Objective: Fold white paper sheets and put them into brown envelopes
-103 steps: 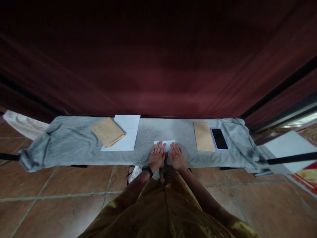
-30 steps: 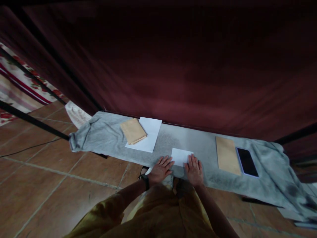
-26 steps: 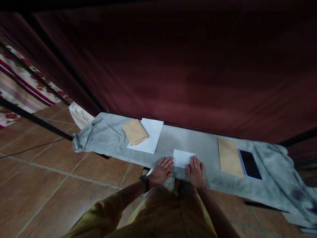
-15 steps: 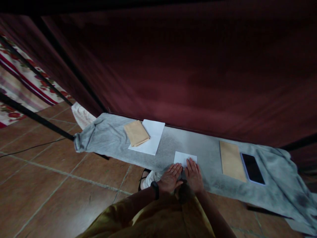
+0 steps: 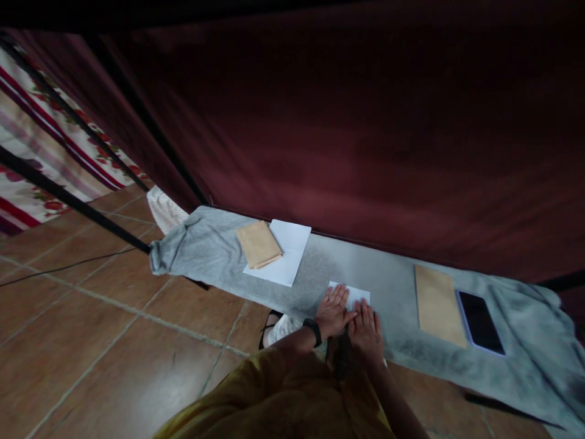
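Observation:
A small white sheet of paper (image 5: 354,296), seemingly folded, lies near the front edge of the grey cloth-covered bench (image 5: 388,268). My left hand (image 5: 333,314) rests flat on its left part, fingers stretched forward. Against its right front part lies my right hand (image 5: 366,334), also flat with the fingers out. The thumb of the left hand reaches toward the right hand. Both palms cover the paper's near edge. To the left, a larger white sheet (image 5: 292,244) sits partly under several stacked brown envelopes (image 5: 258,244).
Right of my hands lie another brown envelope (image 5: 439,306) and a phone (image 5: 481,322) with a dark screen. A dark red curtain (image 5: 320,152) hangs behind the bench. Black metal bars (image 5: 77,204) and a thin cable (image 5: 68,266) are at the left over the tiled floor (image 5: 114,329).
My left hand has moved forward and farther onto the small white paper. My right hand has drawn back slightly toward its near edge. The whole view has shifted a little.

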A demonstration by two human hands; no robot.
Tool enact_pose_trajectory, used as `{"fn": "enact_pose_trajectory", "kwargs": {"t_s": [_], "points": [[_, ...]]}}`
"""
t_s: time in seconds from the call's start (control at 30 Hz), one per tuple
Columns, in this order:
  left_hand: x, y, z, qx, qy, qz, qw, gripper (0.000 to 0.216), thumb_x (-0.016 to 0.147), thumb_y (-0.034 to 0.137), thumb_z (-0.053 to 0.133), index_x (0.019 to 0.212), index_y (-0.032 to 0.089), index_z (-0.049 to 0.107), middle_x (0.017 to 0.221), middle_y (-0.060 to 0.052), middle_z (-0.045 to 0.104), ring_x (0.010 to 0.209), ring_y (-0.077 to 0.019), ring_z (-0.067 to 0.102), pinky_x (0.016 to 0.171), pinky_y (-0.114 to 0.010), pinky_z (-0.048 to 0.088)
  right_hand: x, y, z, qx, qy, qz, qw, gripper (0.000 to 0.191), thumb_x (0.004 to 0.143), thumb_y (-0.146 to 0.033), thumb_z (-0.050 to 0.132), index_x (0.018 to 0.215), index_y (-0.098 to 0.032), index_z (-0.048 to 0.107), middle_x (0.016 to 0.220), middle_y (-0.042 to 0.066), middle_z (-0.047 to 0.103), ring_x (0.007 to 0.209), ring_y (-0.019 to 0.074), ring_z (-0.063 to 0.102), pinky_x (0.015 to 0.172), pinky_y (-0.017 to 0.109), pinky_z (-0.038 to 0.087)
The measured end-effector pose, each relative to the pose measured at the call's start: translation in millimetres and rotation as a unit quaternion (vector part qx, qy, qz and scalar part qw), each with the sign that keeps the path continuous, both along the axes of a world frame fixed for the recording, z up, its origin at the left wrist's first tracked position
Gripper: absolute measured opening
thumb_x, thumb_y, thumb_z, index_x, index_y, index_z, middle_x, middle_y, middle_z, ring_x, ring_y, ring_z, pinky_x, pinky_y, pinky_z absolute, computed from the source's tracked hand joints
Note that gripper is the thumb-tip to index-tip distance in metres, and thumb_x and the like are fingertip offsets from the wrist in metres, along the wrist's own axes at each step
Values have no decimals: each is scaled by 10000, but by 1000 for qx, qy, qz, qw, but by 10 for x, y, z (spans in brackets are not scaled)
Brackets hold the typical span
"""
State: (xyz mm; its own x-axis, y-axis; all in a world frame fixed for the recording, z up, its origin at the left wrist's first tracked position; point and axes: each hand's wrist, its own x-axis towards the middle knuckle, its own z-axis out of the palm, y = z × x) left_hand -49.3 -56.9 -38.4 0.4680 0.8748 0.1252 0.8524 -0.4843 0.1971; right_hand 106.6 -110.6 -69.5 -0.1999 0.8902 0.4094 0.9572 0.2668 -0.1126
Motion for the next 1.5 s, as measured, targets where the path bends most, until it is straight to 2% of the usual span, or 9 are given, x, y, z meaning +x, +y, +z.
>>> {"fn": "enact_pose_trajectory", "kwargs": {"t_s": [0.23,0.4,0.57,0.73,1.0,1.27,1.5], "points": [[-169,-15,-37,13,17,35,999,682,1014,493,367,1571,107,294,1630,-150,328,1529,-271,254,1240,-517,217,60,-77,-98,8,33,-49,998,628,1039,-381,309,1595,-95,258,1549,221,439,1404,352,453,1145,552,314],[-139,-14,31,-3,16,39,999,672,1014,492,360,1559,101,319,1634,-145,322,1529,-267,254,1254,-486,201,60,-47,34,-40,30,-79,996,584,1039,-344,278,1570,-107,334,1522,197,489,1406,336,444,1164,551,271],[-109,30,20,-19,14,36,999,654,1010,423,360,1557,69,305,1636,-163,308,1537,-283,226,1257,-507,172,-45,160,204,-72,23,-29,997,543,1049,-344,282,1512,-105,435,1564,155,448,1456,280,369,1184,471,263],[-73,54,-29,-22,24,31,999,661,994,379,362,1564,54,279,1634,-185,299,1540,-302,209,1251,-540,155,-78,295,207,-108,23,-20,994,524,1053,-334,283,1509,-127,438,1564,151,448,1455,259,369,1173,473,264],[-4,60,-9,-17,29,26,999,693,995,422,337,1528,-20,318,1618,-244,289,1532,-335,215,1259,-531,135,18,280,118,-73,14,-61,995,561,1061,-368,264,1523,-82,405,1571,198,418,1431,297,389,1160,497,263],[13,53,53,-19,49,20,998,705,998,427,308,1513,-53,324,1601,-268,303,1526,-331,228,1264,-519,125,178,131,76,-30,7,-62,998,607,1043,-404,270,1533,-62,380,1512,214,493,1364,319,454,1143,512,299],[13,49,57,-18,40,22,999,688,997,418,337,1506,-46,335,1594,-267,318,1522,-334,238,1257,-527,145,260,21,82,-60,17,-99,993,564,1019,-317,298,1521,-84,412,1534,195,470,1392,341,421,1137,530,322]]}}
